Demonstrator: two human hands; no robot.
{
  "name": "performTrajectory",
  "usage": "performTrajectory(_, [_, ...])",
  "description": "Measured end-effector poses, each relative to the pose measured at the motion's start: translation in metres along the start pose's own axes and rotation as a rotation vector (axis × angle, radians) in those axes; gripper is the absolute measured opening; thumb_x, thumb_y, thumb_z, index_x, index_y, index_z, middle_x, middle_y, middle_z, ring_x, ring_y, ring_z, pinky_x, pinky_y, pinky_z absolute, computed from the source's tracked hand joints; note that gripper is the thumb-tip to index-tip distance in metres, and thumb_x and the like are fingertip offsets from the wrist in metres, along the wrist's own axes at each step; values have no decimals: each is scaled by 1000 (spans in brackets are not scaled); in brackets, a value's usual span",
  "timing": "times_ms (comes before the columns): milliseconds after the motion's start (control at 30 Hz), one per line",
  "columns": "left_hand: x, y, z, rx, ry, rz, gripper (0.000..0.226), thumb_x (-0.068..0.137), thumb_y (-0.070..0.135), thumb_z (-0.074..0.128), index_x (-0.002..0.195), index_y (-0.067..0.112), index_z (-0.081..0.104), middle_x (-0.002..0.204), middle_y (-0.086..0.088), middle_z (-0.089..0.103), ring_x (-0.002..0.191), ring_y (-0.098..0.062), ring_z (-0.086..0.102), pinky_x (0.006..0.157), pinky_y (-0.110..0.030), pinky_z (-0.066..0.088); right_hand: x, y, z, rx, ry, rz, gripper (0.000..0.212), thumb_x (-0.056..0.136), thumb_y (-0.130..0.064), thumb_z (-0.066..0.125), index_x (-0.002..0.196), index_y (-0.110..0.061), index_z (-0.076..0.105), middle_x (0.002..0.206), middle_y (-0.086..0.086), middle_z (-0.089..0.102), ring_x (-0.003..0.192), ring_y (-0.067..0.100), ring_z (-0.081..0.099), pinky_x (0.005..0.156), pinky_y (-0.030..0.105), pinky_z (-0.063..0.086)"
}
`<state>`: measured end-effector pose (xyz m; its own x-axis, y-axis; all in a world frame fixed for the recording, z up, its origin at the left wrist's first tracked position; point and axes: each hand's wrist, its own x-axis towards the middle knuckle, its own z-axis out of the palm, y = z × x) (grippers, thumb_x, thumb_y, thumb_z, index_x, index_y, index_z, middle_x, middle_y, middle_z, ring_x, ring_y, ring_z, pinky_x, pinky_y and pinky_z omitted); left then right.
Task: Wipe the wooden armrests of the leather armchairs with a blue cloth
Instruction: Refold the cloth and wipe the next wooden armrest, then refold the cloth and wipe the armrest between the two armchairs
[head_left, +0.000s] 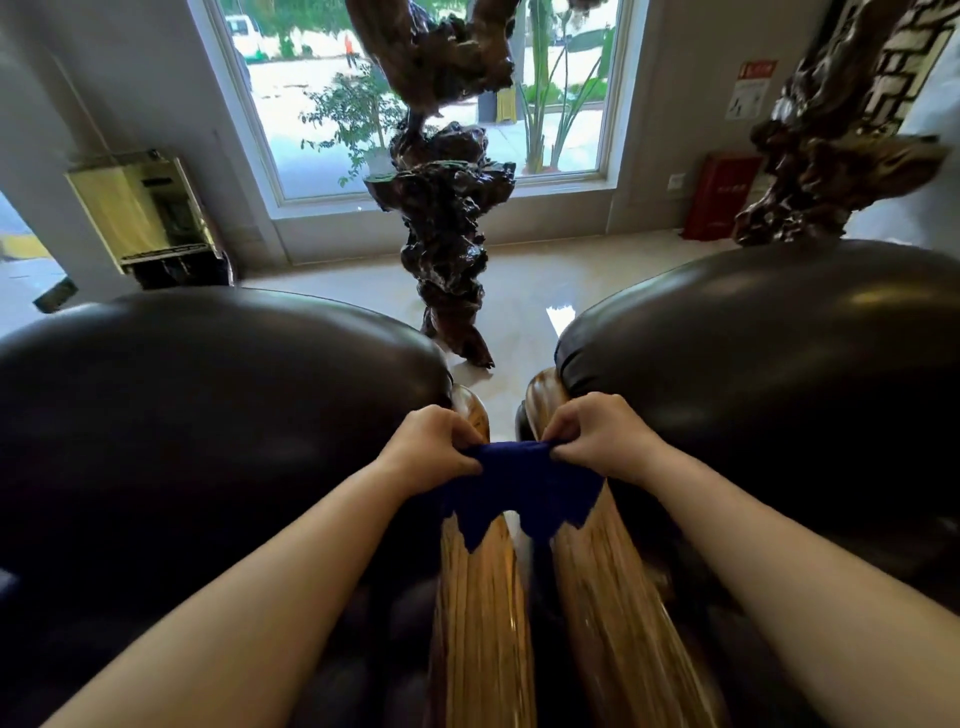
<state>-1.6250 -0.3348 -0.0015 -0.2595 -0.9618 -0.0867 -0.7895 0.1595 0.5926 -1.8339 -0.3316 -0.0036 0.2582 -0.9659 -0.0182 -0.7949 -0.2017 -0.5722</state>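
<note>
The blue cloth (511, 480) is held stretched between both hands at the centre of the view, above the gap between two wooden armrests. The left hand (434, 447) is closed on the cloth's edge at 9 o'clock; the right hand (602, 436) is closed on the edge at 3 o'clock. The lower edge hangs in loose points over the left armrest (480, 613) and the right armrest (618, 613); contact with the wood cannot be confirmed.

The cloth is judged soft, light and limp: it will sag wherever it is not gripped. It is best bunched or folded into one palm so that a flat pad is pressed on the wood.

The armrests appear polished and glossy, so low friction is expected. Dark leather armchairs (208, 415) flank them at 9 and 3 o'clock. A gnarled wood sculpture (447, 234) stands on the floor at 12 o'clock.
</note>
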Motion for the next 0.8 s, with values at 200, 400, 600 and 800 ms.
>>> performTrajectory(200, [-63, 84, -47, 44, 26, 63, 26, 68, 13, 74, 94, 16, 73, 89, -2, 73, 80, -10, 62, 75, -19, 44, -74, -50, -85, -53, 11, -65, 17, 73, -7, 69, 87, -14, 73, 76, -6, 67, 74, 7, 64, 69, 15, 49])
performTrajectory(400, [-119, 135, -54, 38, 36, 172, 25, 68, 13, 74, 93, 17, 73, 88, -1, 72, 79, -8, 62, 78, -21, 46, -151, -77, -131, -121, 72, -66, 15, 71, -8, 69, 84, -14, 73, 74, -6, 66, 76, 10, 64, 73, 21, 49])
performTrajectory(600, [-175, 154, -31, -9, 42, 213, 23, 69, 10, 74, 91, 16, 72, 85, 1, 70, 79, -8, 62, 74, -19, 46, -216, -81, -134, -144, 59, -60, 16, 72, -8, 69, 85, -16, 73, 78, -4, 68, 78, 10, 64, 75, 24, 53])
performTrajectory(800, [-213, 172, 13, -47, 0, 159, 20, 71, 9, 72, 89, 18, 71, 77, 12, 64, 75, -1, 60, 69, -15, 46, -268, -51, -122, -93, 28, -36, 15, 74, -8, 68, 86, -17, 72, 78, -6, 67, 76, 7, 63, 68, 19, 51])
